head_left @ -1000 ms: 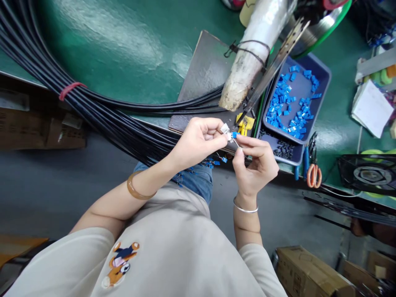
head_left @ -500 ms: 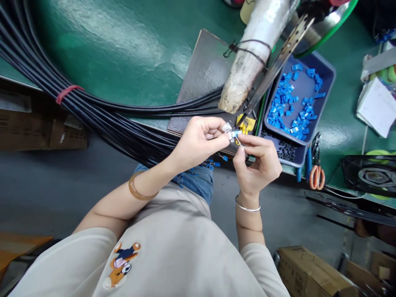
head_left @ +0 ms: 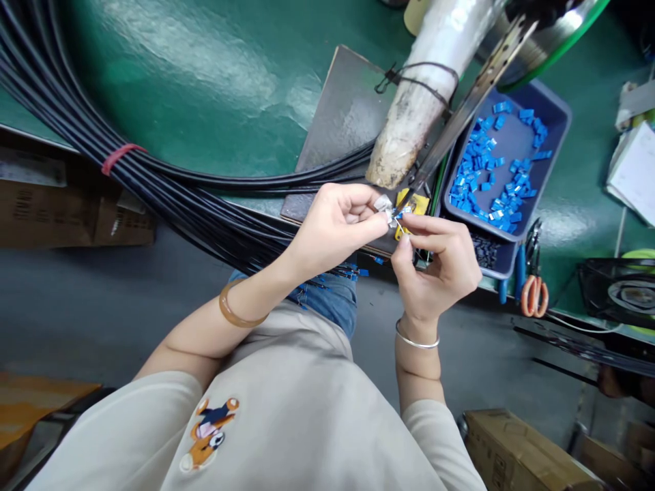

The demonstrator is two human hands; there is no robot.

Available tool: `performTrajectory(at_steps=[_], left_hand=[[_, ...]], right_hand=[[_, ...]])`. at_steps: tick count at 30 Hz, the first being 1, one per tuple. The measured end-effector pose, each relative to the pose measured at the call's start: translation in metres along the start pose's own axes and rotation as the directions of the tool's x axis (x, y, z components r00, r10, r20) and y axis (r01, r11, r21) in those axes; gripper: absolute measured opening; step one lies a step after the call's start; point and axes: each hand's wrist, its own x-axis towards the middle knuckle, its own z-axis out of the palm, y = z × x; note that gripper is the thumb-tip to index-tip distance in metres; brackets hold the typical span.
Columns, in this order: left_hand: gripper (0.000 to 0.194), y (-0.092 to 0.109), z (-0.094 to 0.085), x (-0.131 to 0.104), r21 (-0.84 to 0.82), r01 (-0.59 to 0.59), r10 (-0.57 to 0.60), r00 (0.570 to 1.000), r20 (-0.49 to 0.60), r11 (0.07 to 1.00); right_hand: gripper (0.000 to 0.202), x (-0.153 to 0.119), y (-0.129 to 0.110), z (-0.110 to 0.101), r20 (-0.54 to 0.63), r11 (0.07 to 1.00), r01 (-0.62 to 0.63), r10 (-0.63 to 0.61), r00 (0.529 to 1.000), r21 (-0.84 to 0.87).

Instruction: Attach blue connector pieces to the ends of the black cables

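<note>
My left hand (head_left: 338, 221) is closed, with thumb and forefinger pinching a small blue connector (head_left: 400, 215); pale wrapping (head_left: 383, 203) shows at its fingertips. Facing it from the right, my right hand (head_left: 440, 262) pinches a thin pale wire (head_left: 400, 227) that reaches toward the connector. The lower tip of a slanting metal rod (head_left: 450, 140) comes down right at the connector; whether it touches cannot be seen. Just behind is a yellow block (head_left: 419, 203). Black cables (head_left: 245, 239) run in from the left, several ending in blue connectors below my left hand.
A white duct (head_left: 422, 95) hangs over a dark board (head_left: 340, 109). To the right, a grey bin (head_left: 555, 129) holds many blue connectors, with small black parts (head_left: 484, 251) in front. Orange-handled scissors (head_left: 535, 296) hang at the green table's (head_left: 205, 82) edge. Cartons (head_left: 516, 450) stand on the floor.
Both hands have shifted slightly right in the picture, as has the whole scene. The connector has come closer under the rod's tip, which now covers part of it.
</note>
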Motion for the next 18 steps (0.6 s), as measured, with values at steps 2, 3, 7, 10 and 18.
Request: performTrajectory(at_steps=[2, 3, 7, 10, 18], left_hand=[[0.014, 0.0010, -0.0006, -0.0002, -0.002, 0.003, -0.003, 1.000, 0.006, 1.000], [0.014, 0.0013, -0.0010, -0.0002, -0.002, 0.010, -0.010, 1.000, 0.012, 1.000], [0.014, 0.0013, -0.0024, -0.0002, -0.001, 0.058, -0.057, 0.997, 0.060, 0.998], [0.014, 0.0011, -0.0026, -0.0004, -0.006, 0.071, -0.070, 0.996, 0.063, 0.997], [0.011, 0.0053, -0.0022, -0.0014, 0.020, 0.058, -0.059, 0.998, 0.037, 0.998]], right_hand=[[0.015, 0.0008, -0.0014, -0.0005, 0.005, 1.000, 0.009, -0.009, 1.000, -0.026], [0.016, 0.0010, -0.0018, -0.0006, 0.007, 0.999, 0.015, -0.015, 1.000, -0.039], [0.017, 0.0003, -0.0010, -0.0001, 0.008, 0.997, 0.034, -0.034, 0.999, -0.065], [0.018, -0.0005, 0.0005, 0.0000, 0.008, 0.998, 0.019, -0.019, 1.000, -0.054], [0.016, 0.0011, -0.0020, -0.0010, 0.004, 0.999, 0.010, -0.010, 1.000, -0.040]])
